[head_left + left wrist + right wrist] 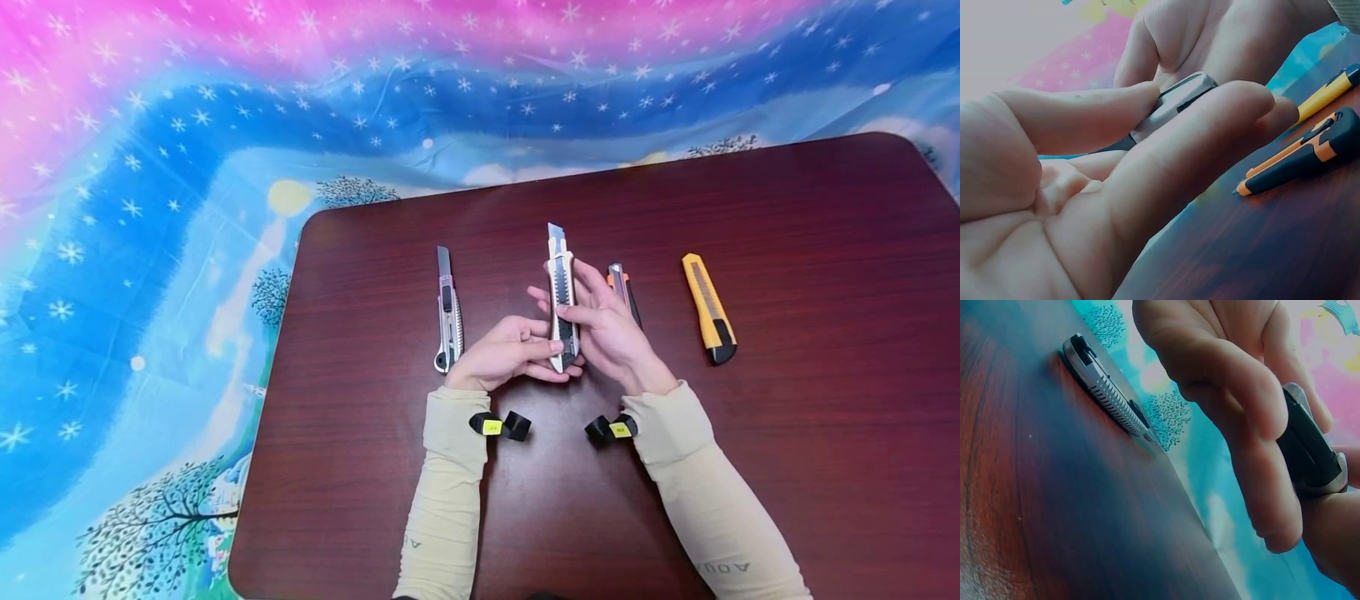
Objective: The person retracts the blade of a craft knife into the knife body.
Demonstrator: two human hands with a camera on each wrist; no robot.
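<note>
Over the middle of the table both hands hold a silver-and-black box cutter (561, 279), tilted up with its blade (555, 235) showing at the far end. My left hand (504, 354) pinches its lower end between thumb and fingers. My right hand (617, 337) grips it from the right, thumb lying across the dark front near the slider. From the left wrist view, the metal end of the cutter (1172, 106) shows between thumb and fingers. In the right wrist view, its black end (1309, 450) sits against the left hand's fingers.
On the dark wooden table (345, 467) lie a silver-and-purple cutter (447, 317) to the left, an orange-and-black cutter (618, 282) partly hidden behind the right hand, and a yellow cutter (705, 300) farther right. A snowflake-patterned cloth (225, 100) hangs beyond the table.
</note>
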